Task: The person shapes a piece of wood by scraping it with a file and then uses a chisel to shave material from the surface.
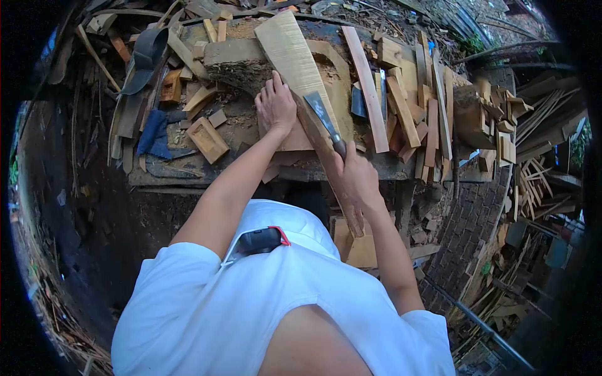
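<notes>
A long, pale plank [295, 53] with a rough brown bark edge slants across the workbench toward my body. My left hand [276, 105] is closed on the plank's left edge, fingers bent at its upper side. In my right hand [357, 178] is the dark handle of a putty knife [322, 114], its flat metal blade widening toward the tip. The blade lies over the plank's face, pointing up and left. Part of the handle is hidden by my fingers.
The workbench [182, 168] carries a wooden block with a recess [207, 140], a blue cloth [154, 135] and a grey strap [146, 59] at left. A reddish strip [367, 88] and stacked offcuts [404, 109] lie right. Scrap wood [542, 188] is piled beyond.
</notes>
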Demonstrator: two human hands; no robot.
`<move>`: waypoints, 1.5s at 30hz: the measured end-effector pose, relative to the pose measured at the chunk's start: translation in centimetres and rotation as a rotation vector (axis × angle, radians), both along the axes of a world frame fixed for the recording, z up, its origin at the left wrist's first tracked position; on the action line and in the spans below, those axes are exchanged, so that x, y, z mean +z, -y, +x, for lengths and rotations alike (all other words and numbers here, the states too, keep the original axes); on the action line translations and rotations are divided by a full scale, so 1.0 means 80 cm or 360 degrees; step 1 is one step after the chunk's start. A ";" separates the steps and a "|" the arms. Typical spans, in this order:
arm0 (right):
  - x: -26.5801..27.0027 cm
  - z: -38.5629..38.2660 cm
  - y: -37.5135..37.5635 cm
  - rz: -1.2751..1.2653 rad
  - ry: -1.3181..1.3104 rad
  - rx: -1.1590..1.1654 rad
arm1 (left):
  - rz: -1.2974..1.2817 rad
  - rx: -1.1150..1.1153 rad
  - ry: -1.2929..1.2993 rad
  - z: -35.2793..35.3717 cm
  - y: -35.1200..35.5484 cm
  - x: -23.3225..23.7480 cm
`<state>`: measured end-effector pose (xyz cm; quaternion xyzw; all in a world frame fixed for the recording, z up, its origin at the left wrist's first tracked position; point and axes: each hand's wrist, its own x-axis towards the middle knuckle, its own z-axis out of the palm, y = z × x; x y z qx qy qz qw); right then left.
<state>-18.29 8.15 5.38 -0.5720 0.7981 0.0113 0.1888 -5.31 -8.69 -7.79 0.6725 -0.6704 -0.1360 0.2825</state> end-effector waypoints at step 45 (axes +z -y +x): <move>-0.012 -0.007 0.024 -0.0038 -0.0022 0.0038 | -0.0063 0.0006 0.0016 -0.002 0.001 -0.008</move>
